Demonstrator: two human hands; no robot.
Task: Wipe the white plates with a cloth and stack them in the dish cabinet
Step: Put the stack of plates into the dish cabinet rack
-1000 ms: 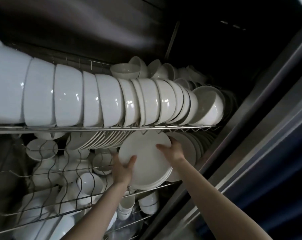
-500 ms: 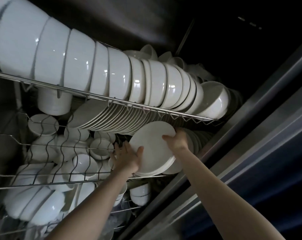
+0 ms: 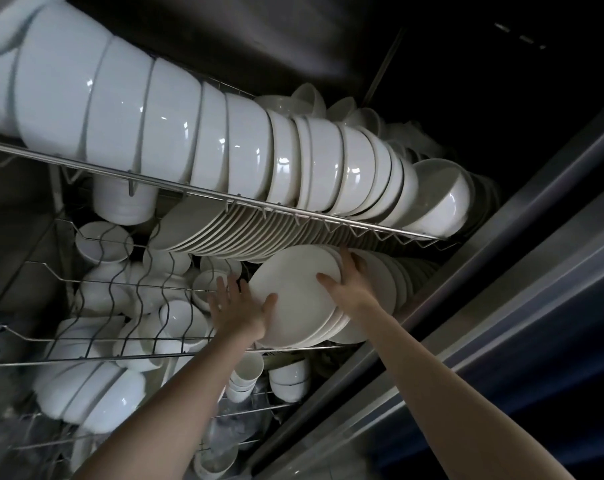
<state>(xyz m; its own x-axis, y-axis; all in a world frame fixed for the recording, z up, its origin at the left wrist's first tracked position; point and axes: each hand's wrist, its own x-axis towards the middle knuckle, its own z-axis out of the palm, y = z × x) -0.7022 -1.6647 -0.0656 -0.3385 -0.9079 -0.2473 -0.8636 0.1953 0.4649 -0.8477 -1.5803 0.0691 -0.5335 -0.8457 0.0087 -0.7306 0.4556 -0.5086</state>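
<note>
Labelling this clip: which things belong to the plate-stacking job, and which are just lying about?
Job: held plates, left hand, right hand, racked plates, wire rack.
Lying about: upper bowls, cups, small bowls.

place: kitchen storage on a catering scale | evidence: steel dish cabinet, wire racks | stock: long rows of identical white bowls, white plates, cups

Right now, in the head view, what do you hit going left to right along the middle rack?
Small bowl → left hand → plates → right hand → cabinet frame.
</note>
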